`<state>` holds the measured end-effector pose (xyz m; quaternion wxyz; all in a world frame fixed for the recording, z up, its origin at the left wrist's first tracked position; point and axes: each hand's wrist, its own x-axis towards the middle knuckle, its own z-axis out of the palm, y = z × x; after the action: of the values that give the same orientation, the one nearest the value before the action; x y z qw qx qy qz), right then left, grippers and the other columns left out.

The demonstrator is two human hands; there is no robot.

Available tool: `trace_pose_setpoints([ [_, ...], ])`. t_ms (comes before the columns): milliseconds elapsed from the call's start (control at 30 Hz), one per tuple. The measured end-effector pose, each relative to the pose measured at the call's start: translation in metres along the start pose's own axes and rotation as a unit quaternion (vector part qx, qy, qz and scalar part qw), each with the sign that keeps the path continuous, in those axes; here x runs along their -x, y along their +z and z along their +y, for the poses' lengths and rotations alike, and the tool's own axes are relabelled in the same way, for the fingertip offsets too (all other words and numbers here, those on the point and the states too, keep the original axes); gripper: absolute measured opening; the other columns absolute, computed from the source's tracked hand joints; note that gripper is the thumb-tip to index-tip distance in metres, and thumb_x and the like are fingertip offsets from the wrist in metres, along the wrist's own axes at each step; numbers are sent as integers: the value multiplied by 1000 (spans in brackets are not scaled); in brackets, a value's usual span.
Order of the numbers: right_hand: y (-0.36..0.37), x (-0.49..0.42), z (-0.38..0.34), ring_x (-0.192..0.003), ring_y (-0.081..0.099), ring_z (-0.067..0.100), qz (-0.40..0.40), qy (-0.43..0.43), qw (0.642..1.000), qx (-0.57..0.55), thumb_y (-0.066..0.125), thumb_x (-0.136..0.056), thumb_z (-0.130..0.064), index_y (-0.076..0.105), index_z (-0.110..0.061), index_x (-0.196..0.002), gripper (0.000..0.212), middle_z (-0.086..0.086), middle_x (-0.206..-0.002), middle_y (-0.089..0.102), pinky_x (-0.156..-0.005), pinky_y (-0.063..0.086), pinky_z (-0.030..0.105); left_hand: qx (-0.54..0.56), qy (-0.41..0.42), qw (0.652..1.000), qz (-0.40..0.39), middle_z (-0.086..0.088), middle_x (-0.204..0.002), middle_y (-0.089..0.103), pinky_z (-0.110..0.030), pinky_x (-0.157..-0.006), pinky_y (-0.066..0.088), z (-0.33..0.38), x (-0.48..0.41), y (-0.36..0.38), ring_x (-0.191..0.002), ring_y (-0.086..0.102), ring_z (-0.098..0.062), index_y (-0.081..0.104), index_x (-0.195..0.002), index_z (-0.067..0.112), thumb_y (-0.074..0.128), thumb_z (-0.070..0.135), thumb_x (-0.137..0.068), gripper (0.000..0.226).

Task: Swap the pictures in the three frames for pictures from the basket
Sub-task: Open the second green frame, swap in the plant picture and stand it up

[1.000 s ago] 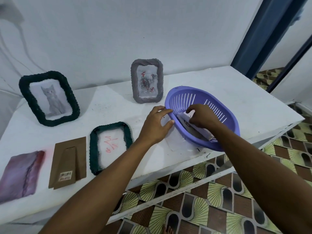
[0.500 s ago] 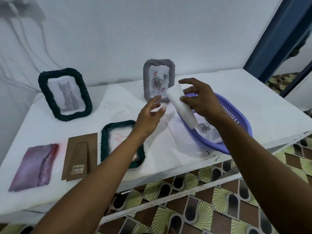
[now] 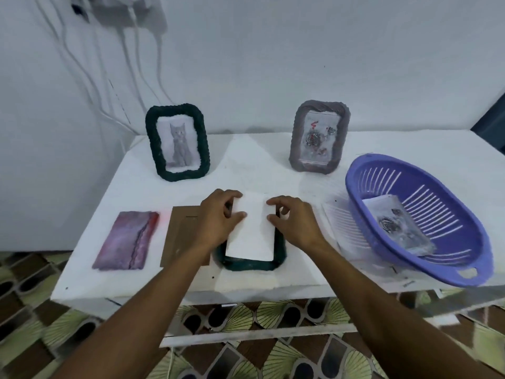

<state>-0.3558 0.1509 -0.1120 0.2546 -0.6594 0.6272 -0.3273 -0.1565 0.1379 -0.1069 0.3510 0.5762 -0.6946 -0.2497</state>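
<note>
A white picture (image 3: pixel 252 231), blank side up, lies over the dark green frame (image 3: pixel 250 262) that is face down at the table's front. My left hand (image 3: pixel 218 220) pinches the picture's left edge and my right hand (image 3: pixel 291 222) pinches its right edge. At the back stand a green frame with a cat picture (image 3: pixel 177 142) and a grey frame with a rose picture (image 3: pixel 319 136). The purple basket (image 3: pixel 426 258) at the right holds another rose picture (image 3: pixel 396 227).
The brown cardboard frame backing (image 3: pixel 181 236) lies left of the flat frame, and a purple-pink picture (image 3: pixel 127 239) lies further left. A clear sheet (image 3: pixel 338 222) lies between my right hand and the basket. White cables (image 3: pixel 114 77) hang on the wall. Patterned floor lies below the table's edge.
My right hand carried the white picture from the basket leftward to the flat green frame. My left hand came onto its left edge. The view shifted left.
</note>
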Motion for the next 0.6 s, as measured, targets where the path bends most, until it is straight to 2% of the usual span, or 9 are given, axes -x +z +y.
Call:
trace_pose_setpoints([
  [33, 6, -1, 1, -96, 53, 15, -8, -14, 999, 44, 72, -83, -22, 68, -23, -111, 28, -1, -102, 65, -82, 38, 17, -36, 12, 999, -7, 0, -95, 59, -26, -75, 48, -5, 1, -2, -74, 51, -8, 64, -116, 19, 76, 23, -81, 36],
  [100, 15, -2, 6, -110, 45, 18, -12, -37, 993, 115, 70, -85, -28, 66, -24, -116, 32, -2, -116, 60, -91, 37, 25, -125, 35, 991, -31, 2, -101, 59, -31, -81, 46, -16, 2, -5, -93, 51, -13, 63, -121, 21, 69, 35, -86, 38],
  [200, 20, -1, 14, -113, 41, 19, 18, -48, 986, 158, 69, -84, -37, 66, -26, -115, 33, -3, -123, 52, -92, 35, 32, -219, 54, 972, -73, 10, -117, 54, -35, -87, 45, -32, 4, -9, -113, 40, -13, 59, -127, 29, 57, 50, -87, 45],
  [300, 20, 0, 23, -114, 40, 20, 35, -56, 984, 167, 67, -84, -44, 66, -28, -116, 35, -3, -124, 50, -89, 32, 34, -221, 56, 969, -97, 11, -126, 43, -41, -95, 44, -42, 7, -11, -120, 30, -13, 54, -133, 31, 51, 59, -82, 58],
  [433, 22, 2, 29, -113, 43, 19, 39, -60, 987, 145, 65, -86, -46, 66, -31, -117, 34, -3, -123, 52, -87, 31, 34, -238, 55, 963, -113, 8, -142, 32, -43, -107, 34, -47, 7, -12, -132, 19, -16, 47, -138, 32, 45, 65, -80, 67],
  [600, 24, 2, 32, -114, 41, 16, 45, -58, 987, 146, 64, -86, -46, 65, -32, -117, 34, -5, -124, 52, -86, 28, 31, -255, 43, 957, -128, 6, -150, 25, -44, -112, 26, -48, 8, -11, -139, 15, -18, 35, -145, 33, 37, 68, -79, 75],
])
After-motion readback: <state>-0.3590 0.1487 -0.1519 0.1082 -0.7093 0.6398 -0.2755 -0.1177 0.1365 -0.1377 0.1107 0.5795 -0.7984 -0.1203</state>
